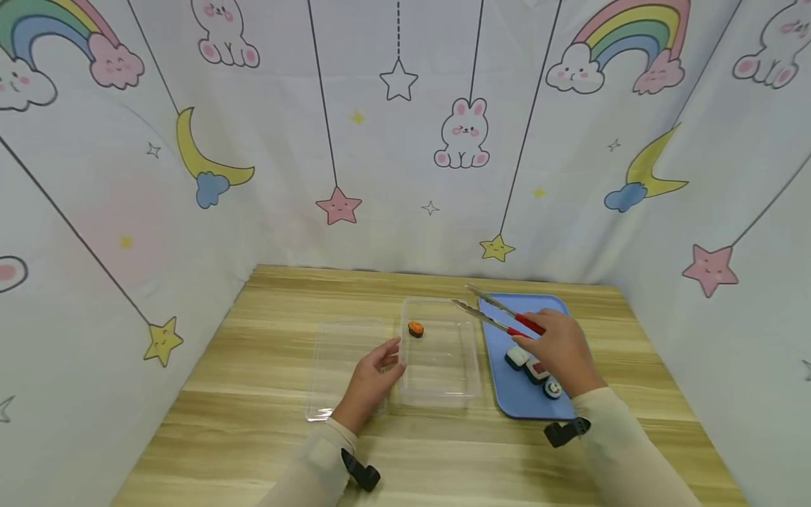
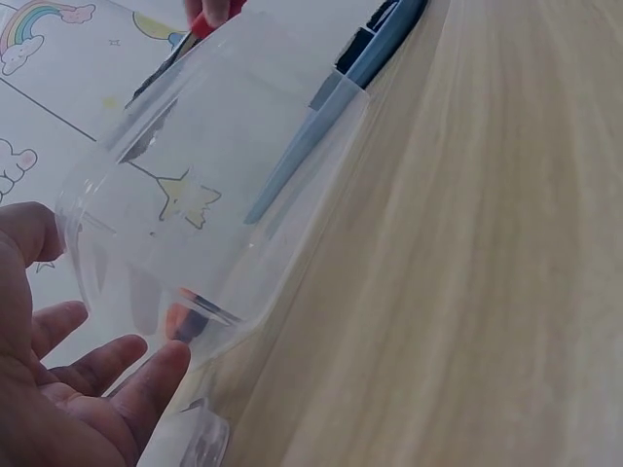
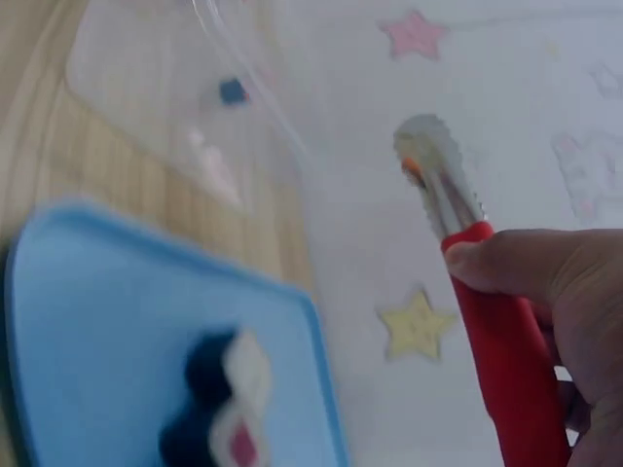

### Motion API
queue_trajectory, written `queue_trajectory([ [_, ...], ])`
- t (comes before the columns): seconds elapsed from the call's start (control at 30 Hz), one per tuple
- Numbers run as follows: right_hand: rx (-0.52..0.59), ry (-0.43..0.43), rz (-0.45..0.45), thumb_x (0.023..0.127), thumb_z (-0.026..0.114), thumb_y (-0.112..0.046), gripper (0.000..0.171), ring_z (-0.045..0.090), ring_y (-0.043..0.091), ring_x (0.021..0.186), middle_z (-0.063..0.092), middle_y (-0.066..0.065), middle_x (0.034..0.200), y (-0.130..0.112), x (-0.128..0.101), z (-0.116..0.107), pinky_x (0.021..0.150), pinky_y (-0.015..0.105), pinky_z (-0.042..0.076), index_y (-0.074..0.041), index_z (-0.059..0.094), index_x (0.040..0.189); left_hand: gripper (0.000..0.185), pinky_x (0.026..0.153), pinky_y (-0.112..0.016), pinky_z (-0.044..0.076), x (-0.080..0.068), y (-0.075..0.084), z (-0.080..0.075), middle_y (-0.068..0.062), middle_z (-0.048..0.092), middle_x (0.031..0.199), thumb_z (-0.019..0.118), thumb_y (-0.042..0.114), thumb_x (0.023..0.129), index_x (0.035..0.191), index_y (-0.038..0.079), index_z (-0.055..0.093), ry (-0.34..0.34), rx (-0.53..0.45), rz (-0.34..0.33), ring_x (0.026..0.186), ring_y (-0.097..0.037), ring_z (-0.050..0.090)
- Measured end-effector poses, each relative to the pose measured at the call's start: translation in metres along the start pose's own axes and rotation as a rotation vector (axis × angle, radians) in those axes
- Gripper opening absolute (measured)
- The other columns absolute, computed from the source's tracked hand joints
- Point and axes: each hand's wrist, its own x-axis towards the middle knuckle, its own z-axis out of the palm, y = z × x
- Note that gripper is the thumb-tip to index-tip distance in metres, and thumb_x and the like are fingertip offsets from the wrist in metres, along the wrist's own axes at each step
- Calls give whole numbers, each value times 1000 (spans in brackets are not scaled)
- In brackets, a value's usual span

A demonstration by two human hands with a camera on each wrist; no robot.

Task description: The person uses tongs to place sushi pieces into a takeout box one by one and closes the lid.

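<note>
Head view: looking forward and down at a wood-grain table (image 1: pixel 443 458), with two bare hands in long pale sleeves (image 1: pixel 317 465). Gripping a pair of metal tongs (image 1: pixel 481 317) in the right hand (image 1: pixel 560 348), with fingers curled round the red handles. Holding the tongs above a blue tray (image 1: pixel 519 403) at right, with the metal tips apart and pointing left toward the far right corner of a clear plastic box (image 1: pixel 443 366). Reaching to the left side of that box with the left hand (image 1: pixel 374 380), with relaxed, slightly bent fingers at its wall. Showing one small orange-topped sushi piece (image 1: pixel 415 329) inside the box, near the far left corner. On the tray, below the right hand, three more in a slanting row: a white-topped piece (image 1: pixel 516 358), a red-topped piece (image 1: pixel 536 373) and a round roll (image 1: pixel 553 389). Left of the box, partly behind the left hand, a flat clear lid (image 1: pixel 342 352) on the table. Behind everything, a white curtain (image 1: pixel 412 141) printed with rabbits, stars, moons and rainbows.

Left wrist view: showing the left fingers spread apart from one another, close against the see-through box. Hard to tell exactly which fingertips touch.

Right wrist view: pressing the thumb against a red handle, with the other fingers behind it, partly hidden.
</note>
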Motion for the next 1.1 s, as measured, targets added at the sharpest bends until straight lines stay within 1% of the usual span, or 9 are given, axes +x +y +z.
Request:
queue_trajectory([
  [0.07,-12,16,49,87,86,-30,47,69,31,82,71,18,113,19,-11,-17,64,45,59,-4,74,125,53,100,-54,51,1,-1,1,-24,62,139,71,10,97,147,2,56,6,9,-3,122,-39,64],
  [0.13,-67,43,73,86,86,-33,50,66,35,91,72,20,111,38,-22,-31,72,48,58,-2,74,124,53,101,-54,51,1,-2,1,-23,62,138,72,11,97,147,3,56,13,18,-5,122,-37,65],
  [0.23,-96,51,126,85,87,-37,55,66,38,91,72,21,109,65,-41,-48,73,53,57,0,74,123,52,101,-55,51,1,-2,1,-23,63,139,71,10,98,148,4,57,20,22,-8,122,-37,65],
  [0.37,-122,12,192,84,87,-41,59,67,36,87,72,23,107,94,-64,-62,71,53,56,3,73,121,52,101,-55,51,0,-1,0,-23,62,138,70,10,98,148,4,56,19,23,-10,121,-37,64],
  [0.47,-136,-43,236,82,88,-44,62,66,33,84,72,24,106,110,-77,-67,68,47,55,4,74,119,52,101,-54,51,-1,1,-1,-23,62,139,70,10,98,148,4,56,18,14,-24,122,-37,64],
  [0.57,-142,-86,259,79,88,-48,65,63,28,79,73,19,100,119,-85,-70,64,38,50,4,75,116,52,100,-54,52,-1,2,-1,-23,61,140,69,10,99,148,4,56,17,-1,-39,123,-37,63],
  [0.67,-154,-122,262,78,88,-51,68,61,26,78,73,16,97,125,-88,-70,63,35,46,3,76,117,52,100,-53,52,-1,2,-1,-23,61,140,69,10,99,149,3,55,15,-9,-43,123,-37,62],
  [0.83,-167,-151,258,78,90,-47,68,62,29,82,73,20,101,131,-87,-67,65,37,47,4,74,120,53,101,-54,51,-1,3,0,-22,61,141,70,11,99,149,6,55,12,-32,-45,124,-37,62],
  [1.1,-166,-146,275,79,90,-41,62,63,31,83,73,22,101,131,-87,-63,65,40,50,7,75,116,52,100,-54,51,-1,2,2,-22,62,139,71,10,98,148,7,57,11,-42,-43,122,-36,63],
])
